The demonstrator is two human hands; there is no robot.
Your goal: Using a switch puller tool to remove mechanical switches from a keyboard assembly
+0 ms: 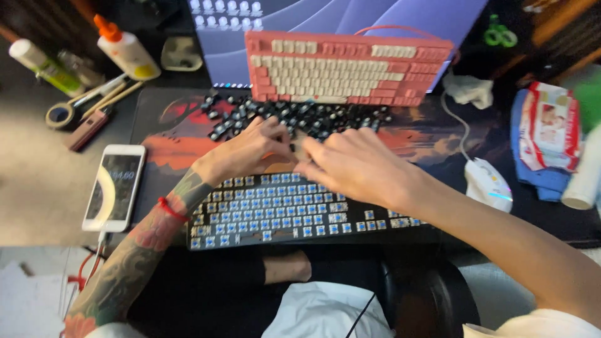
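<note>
- The left hand (250, 150), its forearm tattooed, reaches in from the lower left, palm down, fingers curled at the far edge of the bare black keyboard (275, 209).
- The right hand (357, 166) crosses from the lower right, fingers bunched beside the left; blur hides whether either hand grasps anything.
- The keyboard lies along the desk mat's (169, 125) near edge.
- Loose black keycaps (294, 119) lie heaped just beyond the hands.

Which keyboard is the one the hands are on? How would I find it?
Start at the big dark desk mat in front of the screen. Two keyboards sit on it; the bare black keyboard lies nearest the person, under the left hand and right hand. Unlike the propped pink keyboard, it has no caps, only rows of blue switches.
</note>
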